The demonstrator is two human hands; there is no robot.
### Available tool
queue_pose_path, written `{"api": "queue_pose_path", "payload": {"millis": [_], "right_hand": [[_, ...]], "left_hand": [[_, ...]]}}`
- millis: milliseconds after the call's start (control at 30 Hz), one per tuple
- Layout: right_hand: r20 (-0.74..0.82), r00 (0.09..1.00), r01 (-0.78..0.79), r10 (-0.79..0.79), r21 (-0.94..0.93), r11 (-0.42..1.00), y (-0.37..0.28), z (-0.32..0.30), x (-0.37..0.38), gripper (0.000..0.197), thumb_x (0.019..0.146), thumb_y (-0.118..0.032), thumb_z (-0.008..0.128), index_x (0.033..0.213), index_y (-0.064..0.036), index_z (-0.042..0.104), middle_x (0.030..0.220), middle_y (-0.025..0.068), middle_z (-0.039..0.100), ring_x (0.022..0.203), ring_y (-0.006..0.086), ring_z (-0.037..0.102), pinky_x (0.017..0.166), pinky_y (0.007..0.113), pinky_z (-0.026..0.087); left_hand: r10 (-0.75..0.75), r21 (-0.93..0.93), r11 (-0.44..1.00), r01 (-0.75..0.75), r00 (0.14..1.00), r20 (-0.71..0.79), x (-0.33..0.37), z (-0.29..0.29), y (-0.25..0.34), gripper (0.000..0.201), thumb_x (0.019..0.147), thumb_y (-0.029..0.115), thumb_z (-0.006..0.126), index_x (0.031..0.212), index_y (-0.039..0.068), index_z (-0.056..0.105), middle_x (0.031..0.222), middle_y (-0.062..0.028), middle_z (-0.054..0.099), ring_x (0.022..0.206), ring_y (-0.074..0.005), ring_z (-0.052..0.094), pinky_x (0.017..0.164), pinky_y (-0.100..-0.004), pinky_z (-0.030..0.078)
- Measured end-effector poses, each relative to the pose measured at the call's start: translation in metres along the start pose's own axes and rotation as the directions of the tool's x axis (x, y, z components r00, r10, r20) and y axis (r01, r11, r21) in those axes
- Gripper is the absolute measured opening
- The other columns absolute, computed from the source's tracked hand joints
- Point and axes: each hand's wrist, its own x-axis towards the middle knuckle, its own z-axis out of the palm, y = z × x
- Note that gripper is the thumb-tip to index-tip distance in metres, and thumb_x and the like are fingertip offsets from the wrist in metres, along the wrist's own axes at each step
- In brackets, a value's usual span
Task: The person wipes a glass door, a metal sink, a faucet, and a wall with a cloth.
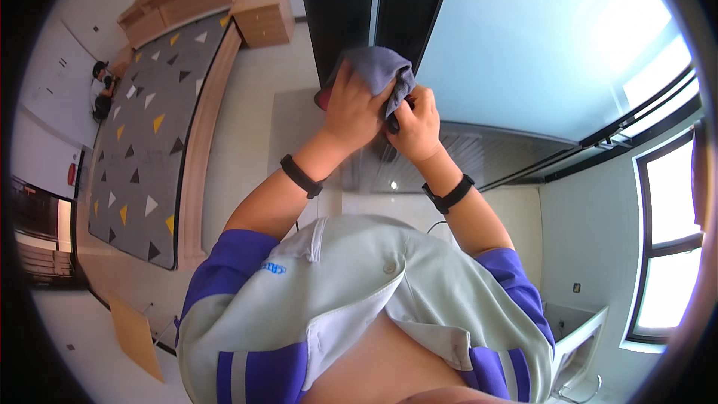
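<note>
Cloth (383,67) bunched between both hands, near black panel (334,15) | right hand (419,123) pinches its folded edge; left hand (354,108) against it, grip unclear | cloth work seemingly underway; amounts done and left can't be told

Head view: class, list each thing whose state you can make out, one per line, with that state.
Grey cloth: crumpled, held
Left hand: gripping, fingers partly covered by the cloth
Right hand: closed, fingers curled
Wristbands: both worn
Shirt: open at the neck
Mattress: lying flat
Nightstand: drawers shut
</note>
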Motion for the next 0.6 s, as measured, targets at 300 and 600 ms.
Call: {"api": "queue_pose_path", "payload": {"millis": [300, 600], "right_hand": [[0.481, 0.837, -0.286, 0.261, -0.023, 0.958, -0.014, 0.022, -0.104, 0.047, 0.060, -0.006, 0.071, 0.104, -0.0087, 0.056, 0.103, 0.0162, 0.050, 0.089, 0.0347, 0.055, 0.071, 0.040, 0.051], [0.369, 0.863, -0.422, 0.346, 0.150, 0.894, -0.035, 0.011, -0.066, 0.050, 0.073, -0.010, 0.065, 0.118, -0.0013, 0.045, 0.108, 0.0221, 0.050, 0.086, 0.0409, 0.058, 0.069, 0.044, 0.051]], "left_hand": [[-0.086, -0.040, 0.994, 0.100, 0.958, 0.274, -0.105, 0.015, 0.026, 0.044, 0.076, 0.013, 0.057, 0.119, 0.007, 0.057, 0.115, -0.0101, 0.056, 0.110, -0.0288, 0.050, 0.105, -0.0519, 0.029], [-0.008, -0.119, 0.992, 0.028, 0.985, 0.170, -0.059, -0.011, 0.014, 0.070, 0.065, 0.007, 0.063, 0.133, 0.014, 0.048, 0.115, -0.0175, 0.053, 0.111, -0.0361, 0.048, 0.107, -0.0557, 0.028]]}}
